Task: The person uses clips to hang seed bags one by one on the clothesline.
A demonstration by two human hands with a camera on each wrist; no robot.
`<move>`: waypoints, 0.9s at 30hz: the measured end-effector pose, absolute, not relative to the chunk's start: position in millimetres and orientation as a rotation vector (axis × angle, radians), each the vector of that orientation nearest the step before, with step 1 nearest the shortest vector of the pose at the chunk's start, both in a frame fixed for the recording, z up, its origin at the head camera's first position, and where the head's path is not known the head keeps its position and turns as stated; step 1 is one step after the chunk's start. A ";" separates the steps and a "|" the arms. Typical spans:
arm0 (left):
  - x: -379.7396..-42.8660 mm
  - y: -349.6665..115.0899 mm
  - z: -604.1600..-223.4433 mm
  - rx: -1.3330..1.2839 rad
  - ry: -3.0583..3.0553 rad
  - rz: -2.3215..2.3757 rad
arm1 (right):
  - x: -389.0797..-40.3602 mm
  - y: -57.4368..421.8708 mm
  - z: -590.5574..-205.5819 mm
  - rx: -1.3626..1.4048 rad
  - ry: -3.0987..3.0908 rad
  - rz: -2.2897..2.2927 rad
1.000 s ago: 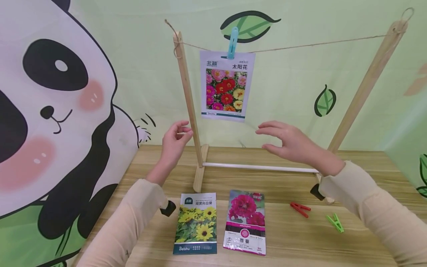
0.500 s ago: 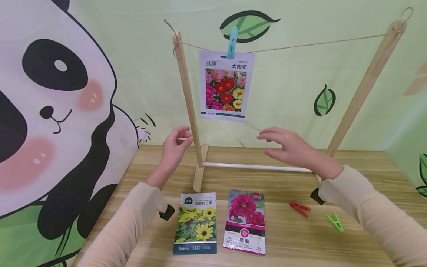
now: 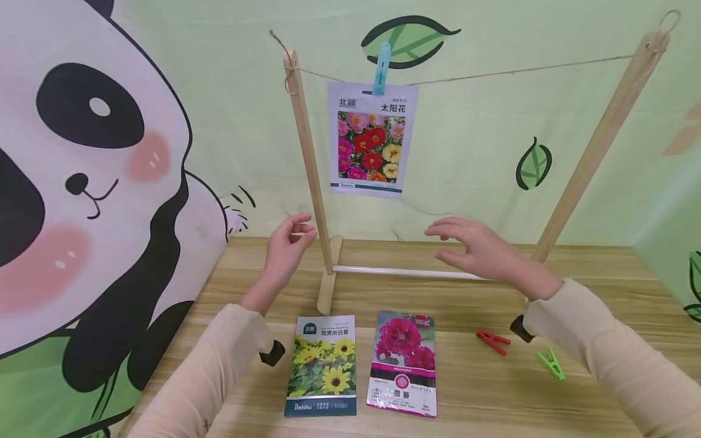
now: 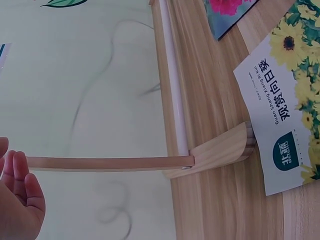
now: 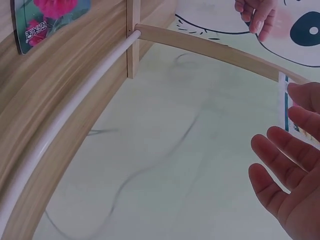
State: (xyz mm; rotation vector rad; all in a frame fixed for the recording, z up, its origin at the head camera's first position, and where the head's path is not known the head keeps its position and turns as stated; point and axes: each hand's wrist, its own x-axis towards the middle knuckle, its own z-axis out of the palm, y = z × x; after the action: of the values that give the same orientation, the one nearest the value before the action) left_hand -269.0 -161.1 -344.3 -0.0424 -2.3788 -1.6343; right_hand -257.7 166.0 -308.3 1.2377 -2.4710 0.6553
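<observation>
In the head view, reading the clock from its centre, the left hand (image 3: 287, 246) is at 8 o'clock, just beside the left post (image 3: 308, 164); the right wrist view shows a gap between them. Its fingers are loosely bent, the thumb near them, and it holds nothing. The right hand (image 3: 475, 244) is at 3 o'clock, in front of the white rod (image 3: 394, 271), fingers gently bent, thumb well apart; it too holds nothing.

The portulaca packet (image 3: 372, 143) hangs at about 12 o'clock, touched by neither hand. A blue peg (image 3: 381, 68) grips its top edge at the string (image 3: 515, 73), which runs from the left post to the right post (image 3: 599, 146).

On the desk (image 3: 465, 398), the sunflower packet (image 3: 322, 366) lies at 6 o'clock and the hollyhock packet (image 3: 403, 365) at 5, apart from each other, both face up. At 4 o'clock lie the red peg (image 3: 493, 342) and, farther out, the green peg (image 3: 550, 364). A panda (image 3: 98, 152) fills 9 o'clock on the backdrop (image 3: 465, 134).
</observation>
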 end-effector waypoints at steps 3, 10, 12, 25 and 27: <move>-268.8 -161.5 -346.0 -0.043 -2.383 -1.632 | -257.5 167.3 -310.8 1.230 -2.483 0.654; -269.1 -163.5 -352.0 -0.039 -2.396 -1.620 | -257.6 169.5 -315.9 1.219 -2.505 0.664; -269.3 -164.8 -354.5 -0.045 -2.413 -1.600 | -257.6 170.0 -317.1 1.217 -2.511 0.667; -267.9 -167.6 -366.5 -0.060 -2.494 -1.618 | -255.0 175.5 -325.6 1.163 -2.569 0.691; -267.6 -167.9 -368.9 -0.065 -2.492 -1.621 | -253.8 176.4 -327.4 1.147 -2.590 0.693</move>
State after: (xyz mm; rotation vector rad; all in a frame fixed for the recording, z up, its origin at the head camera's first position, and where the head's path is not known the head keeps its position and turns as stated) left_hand -267.6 -167.9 -368.9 -0.0652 -2.4918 -1.6210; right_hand -253.8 176.4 -327.4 1.1468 -2.5897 0.6930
